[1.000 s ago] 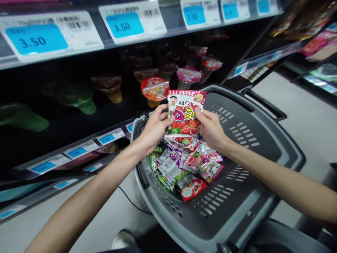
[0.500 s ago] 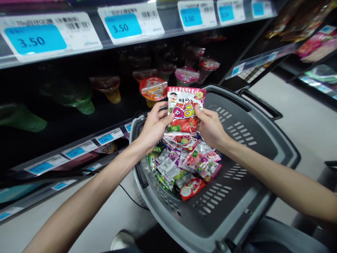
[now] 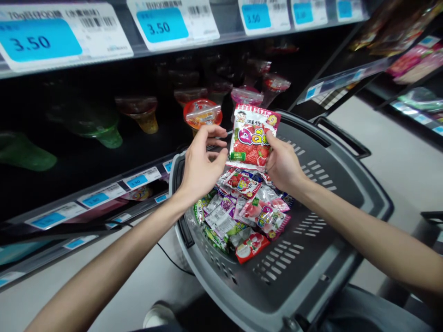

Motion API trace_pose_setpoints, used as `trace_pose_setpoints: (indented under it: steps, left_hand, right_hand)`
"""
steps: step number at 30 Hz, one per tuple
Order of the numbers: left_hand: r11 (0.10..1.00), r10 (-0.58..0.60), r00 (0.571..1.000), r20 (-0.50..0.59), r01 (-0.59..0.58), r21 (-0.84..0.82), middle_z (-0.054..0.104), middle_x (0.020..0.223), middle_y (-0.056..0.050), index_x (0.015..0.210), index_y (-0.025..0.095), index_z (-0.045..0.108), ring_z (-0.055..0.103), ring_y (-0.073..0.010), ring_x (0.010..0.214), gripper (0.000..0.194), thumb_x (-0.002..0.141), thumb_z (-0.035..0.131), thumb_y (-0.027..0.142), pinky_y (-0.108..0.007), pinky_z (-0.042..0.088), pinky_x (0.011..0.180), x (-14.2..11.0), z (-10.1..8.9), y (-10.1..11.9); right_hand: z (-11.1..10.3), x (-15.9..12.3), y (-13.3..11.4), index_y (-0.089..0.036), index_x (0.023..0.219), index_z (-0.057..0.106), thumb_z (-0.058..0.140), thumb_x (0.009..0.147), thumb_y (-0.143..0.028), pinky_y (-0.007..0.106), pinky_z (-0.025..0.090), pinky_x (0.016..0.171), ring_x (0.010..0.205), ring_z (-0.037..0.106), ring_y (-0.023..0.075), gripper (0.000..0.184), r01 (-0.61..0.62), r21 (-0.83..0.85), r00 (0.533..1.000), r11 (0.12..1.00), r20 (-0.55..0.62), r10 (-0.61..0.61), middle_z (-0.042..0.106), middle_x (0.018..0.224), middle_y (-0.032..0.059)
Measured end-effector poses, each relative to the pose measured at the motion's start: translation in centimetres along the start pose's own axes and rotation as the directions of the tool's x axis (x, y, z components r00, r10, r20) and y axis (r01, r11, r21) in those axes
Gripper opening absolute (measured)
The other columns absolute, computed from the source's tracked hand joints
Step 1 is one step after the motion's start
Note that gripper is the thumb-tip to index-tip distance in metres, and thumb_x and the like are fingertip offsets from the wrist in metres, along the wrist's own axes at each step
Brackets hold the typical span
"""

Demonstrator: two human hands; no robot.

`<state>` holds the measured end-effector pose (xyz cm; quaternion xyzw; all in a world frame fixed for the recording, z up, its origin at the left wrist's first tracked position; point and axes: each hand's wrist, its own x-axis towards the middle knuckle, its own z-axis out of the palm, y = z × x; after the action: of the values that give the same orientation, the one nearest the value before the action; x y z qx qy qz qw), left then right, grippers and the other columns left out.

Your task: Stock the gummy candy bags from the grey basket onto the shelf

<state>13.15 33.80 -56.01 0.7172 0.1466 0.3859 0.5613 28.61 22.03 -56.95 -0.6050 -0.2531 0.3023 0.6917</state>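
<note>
A strawberry gummy candy bag [image 3: 252, 138], white and pink with red berries, is pinched along its right side by my right hand [image 3: 284, 160]. Just left of the bag, my left hand [image 3: 205, 159] is off it, thumb and fingers apart with nothing between them. Below both hands lies the grey shopping basket [image 3: 332, 272], its side pierced by rows of slots. Inside it rests a heap of small candy bags, among them a pink peach one [image 3: 266, 216], a purple one [image 3: 224, 214] and a red packet [image 3: 252, 247].
Left and ahead stands a dark shelf with price labels [image 3: 161, 27] along its edges. On it sit several cup-shaped packs, one with an orange-red lid [image 3: 201, 113] near my left hand. A black cable [image 3: 173, 259] runs over the floor beside the basket; a shoe [image 3: 159, 316] shows below.
My left hand has let go of the candy bag and opened. My right hand has drawn the bag slightly right and up, uncovering more of the heap below.
</note>
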Motion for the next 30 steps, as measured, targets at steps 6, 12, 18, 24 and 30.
trace_pose_setpoints:
  steps: [6, 12, 18, 24, 30]
  left_hand:
    - [0.993, 0.060, 0.974, 0.220, -0.081, 0.085, 0.058, 0.135, -0.009, 0.127, 0.026, 0.054, 0.057, -0.0248, 0.122, 0.060, 0.075, 0.082, 0.033, -0.041, 0.051, 0.101, -0.1, -0.2, -0.6]
    - [0.998, 0.060, 0.949, 0.308, -0.055, -0.026, 0.037, 0.158, -0.009, 0.143, 0.031, 0.045, 0.037, -0.0339, 0.145, 0.093, 0.061, 0.090, 0.030, -0.051, 0.038, 0.118, -0.3, 0.0, -0.6]
    - [0.955, -0.122, 0.954, 0.274, 0.188, -0.229, 0.058, 0.139, -0.006, 0.132, 0.026, 0.054, 0.053, -0.0308, 0.130, 0.067, 0.069, 0.071, 0.011, -0.047, 0.043, 0.113, -0.5, 0.2, -0.1]
    - [0.861, -0.241, 0.936, 0.257, 0.328, -0.388, 0.064, 0.129, -0.004, 0.122, 0.022, 0.056, 0.056, -0.0275, 0.126, 0.049, 0.075, 0.063, 0.015, -0.045, 0.044, 0.111, 0.0, 0.3, -0.4]
    - [0.874, -0.253, 0.952, 0.174, 0.302, -0.381, 0.063, 0.132, -0.009, 0.119, 0.018, 0.058, 0.056, -0.0261, 0.126, 0.035, 0.089, 0.065, 0.034, -0.042, 0.043, 0.111, 0.0, 0.7, -0.4]
  right_hand:
    - [0.2, -0.2, -0.7, -0.029, 0.122, 0.065, 0.054, 0.086, -0.072, 0.045, 0.061, 0.087, 0.116, 0.066, 0.0276, 0.057, -0.055, 0.029, 0.991, 0.998, 0.125, 0.051, 0.072, 0.119, 0.0056]
    - [-0.2, -0.9, -0.9, -0.026, 0.108, 0.071, 0.073, 0.080, -0.059, 0.030, 0.060, 0.060, 0.092, 0.070, 0.0210, 0.044, -0.043, -0.014, 0.961, 0.999, 0.271, 0.045, 0.069, 0.121, 0.0067]
    - [-0.1, -1.2, 0.1, -0.030, 0.119, 0.063, 0.091, 0.064, -0.044, 0.030, 0.062, 0.074, 0.095, 0.067, 0.0186, 0.063, 0.118, -0.164, 0.978, 0.979, 0.192, -0.086, 0.067, 0.120, 0.0040]
    - [0.3, -1.5, -0.4, -0.024, 0.118, 0.066, 0.080, 0.078, -0.052, 0.031, 0.063, 0.069, 0.091, 0.070, 0.0201, 0.050, 0.031, -0.168, 0.955, 0.985, 0.295, 0.021, 0.072, 0.115, 0.0068]
    - [0.7, -1.9, -0.6, -0.023, 0.112, 0.071, 0.084, 0.075, -0.044, 0.034, 0.064, 0.073, 0.088, 0.072, 0.0205, 0.044, 0.126, -0.146, 0.967, 0.981, 0.238, -0.089, 0.076, 0.103, 0.0045]
